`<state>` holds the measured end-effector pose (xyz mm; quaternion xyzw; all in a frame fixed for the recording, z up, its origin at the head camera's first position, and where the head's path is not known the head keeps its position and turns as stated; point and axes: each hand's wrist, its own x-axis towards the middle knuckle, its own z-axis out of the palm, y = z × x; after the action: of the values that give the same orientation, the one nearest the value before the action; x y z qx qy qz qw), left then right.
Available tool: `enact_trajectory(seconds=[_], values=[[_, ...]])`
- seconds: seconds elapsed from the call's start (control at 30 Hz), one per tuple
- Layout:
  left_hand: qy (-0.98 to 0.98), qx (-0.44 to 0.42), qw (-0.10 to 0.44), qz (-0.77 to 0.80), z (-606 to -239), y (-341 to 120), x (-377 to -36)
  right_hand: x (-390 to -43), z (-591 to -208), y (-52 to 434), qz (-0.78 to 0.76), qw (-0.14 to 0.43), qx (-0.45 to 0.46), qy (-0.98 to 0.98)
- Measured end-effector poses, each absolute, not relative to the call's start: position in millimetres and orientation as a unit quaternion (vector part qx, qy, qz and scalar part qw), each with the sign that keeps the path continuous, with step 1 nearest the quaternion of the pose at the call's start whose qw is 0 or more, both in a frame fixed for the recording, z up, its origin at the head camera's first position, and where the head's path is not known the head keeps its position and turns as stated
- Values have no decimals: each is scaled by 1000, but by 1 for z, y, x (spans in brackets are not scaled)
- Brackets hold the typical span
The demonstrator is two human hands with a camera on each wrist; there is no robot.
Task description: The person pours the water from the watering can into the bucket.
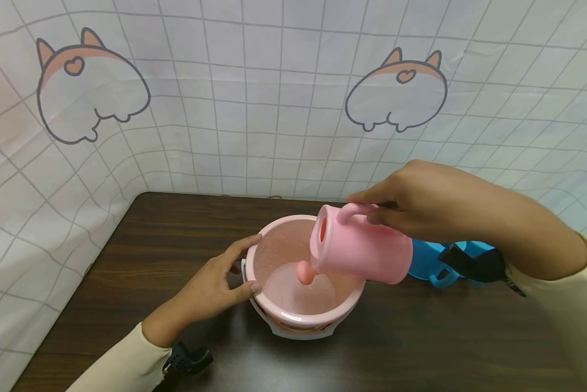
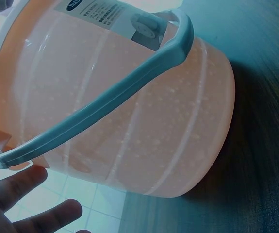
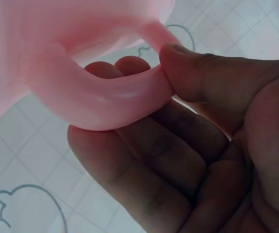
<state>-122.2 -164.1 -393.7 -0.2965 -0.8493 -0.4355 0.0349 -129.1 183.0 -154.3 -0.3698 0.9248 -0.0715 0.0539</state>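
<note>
Tipping the pink jug (image 1: 359, 253) by its handle in our right hand (image 1: 421, 198), we steadied the bucket (image 1: 300, 275) with our open left hand (image 1: 215, 288) on the counter (image 1: 166, 234).

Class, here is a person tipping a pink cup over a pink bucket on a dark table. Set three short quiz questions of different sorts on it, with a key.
1. True or false: the right hand holds the pink cup by its handle.
2. What does the left hand touch? A the blue cup; B the pink bucket; C the wall cloth.
3. Fill in: the pink cup is tilted over the ____.

Key: 1 true; 2 B; 3 bucket.
</note>
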Motion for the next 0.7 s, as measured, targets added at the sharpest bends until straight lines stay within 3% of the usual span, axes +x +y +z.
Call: enact_trajectory(seconds=[0.7], values=[[-844, -303, 35, -440, -395, -165, -123, -136, -150, 161, -37, 66, -369, 926]])
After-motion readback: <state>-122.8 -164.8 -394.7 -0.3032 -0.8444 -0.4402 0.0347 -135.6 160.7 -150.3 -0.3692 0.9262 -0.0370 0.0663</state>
